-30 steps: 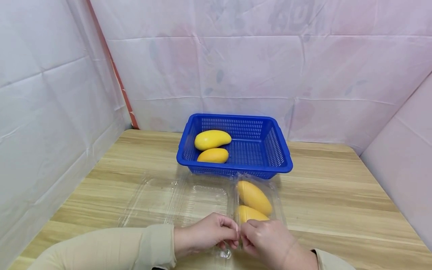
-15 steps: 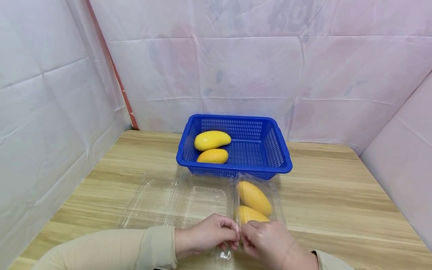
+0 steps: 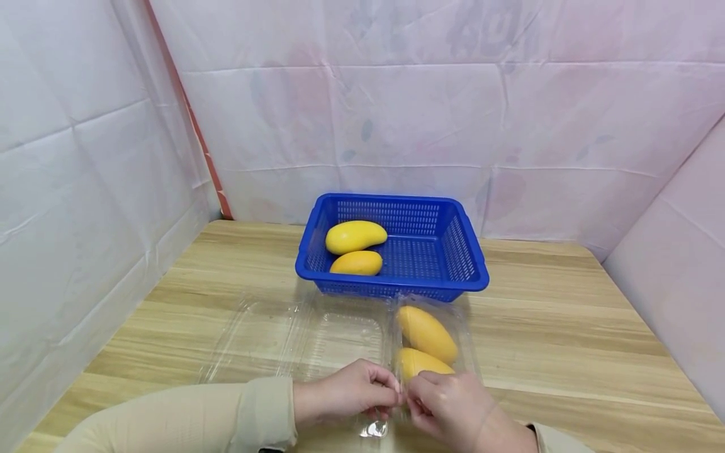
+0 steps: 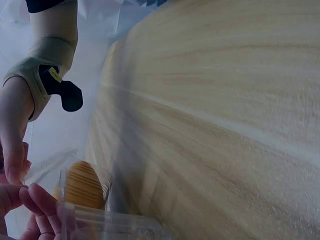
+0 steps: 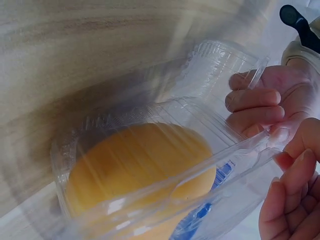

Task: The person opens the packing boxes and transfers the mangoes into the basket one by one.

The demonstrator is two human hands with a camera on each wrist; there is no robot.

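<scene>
Two yellow mangoes [image 3: 428, 333] lie in a clear plastic clamshell box [image 3: 466, 340] at the front of the table, its lid folded over them. At the box's near left corner, my left hand [image 3: 357, 391] pinches the plastic rim between thumb and fingers. Right beside it, my right hand [image 3: 453, 404] pinches the lid's edge with thumb and forefinger. In the right wrist view the lid edge and lower rim stand slightly apart near the fingertips, and one mango [image 5: 140, 170] shows through the plastic. My hands hide the box's near end.
An open clear clamshell [image 3: 345, 333] lies flat to the left, partly under my left arm. Behind stands a blue mesh basket [image 3: 391, 280] with two more mangoes [image 3: 355, 237]. White sheets [image 3: 413, 126] close in the wooden table at the back and sides.
Both hands stay at the box's corner with only slight finger movement. The box and basket have not visibly moved apart from a small shift of the head view.
</scene>
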